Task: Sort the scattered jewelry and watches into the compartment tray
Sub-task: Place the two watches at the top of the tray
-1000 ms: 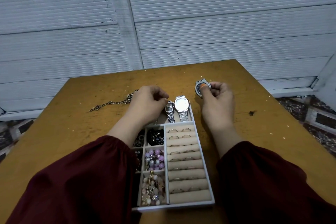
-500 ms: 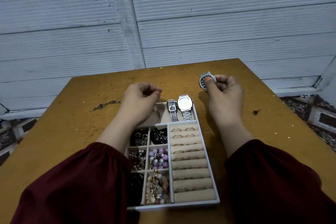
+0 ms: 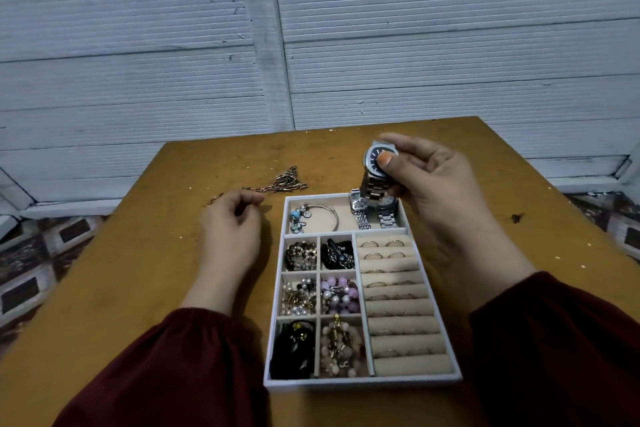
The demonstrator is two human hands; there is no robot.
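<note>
A white compartment tray (image 3: 363, 382) lies on the wooden table (image 3: 138, 288). My right hand (image 3: 436, 191) holds a dark-faced silver watch (image 3: 377, 166) in the air above the tray's far right corner. In the tray's far compartment lie a charm bangle (image 3: 317, 217) and two silver watches (image 3: 372, 215). Six small compartments hold beaded bracelets (image 3: 337, 293), and ring rolls (image 3: 394, 288) fill the right side. A bronze chain (image 3: 277, 182) lies on the table beyond my left hand (image 3: 232, 229), which rests left of the tray with fingers curled, holding nothing visible.
A ribbed white wall (image 3: 311, 45) rises behind the table's far edge. Patterned floor tiles (image 3: 31, 270) show past the left and right table edges. A small dark speck (image 3: 516, 217) sits on the table to the right.
My left hand left the tray's far compartment and moved left onto the table, uncovering the bangle. My right hand brought the watch nearer, over the tray's far right corner.
</note>
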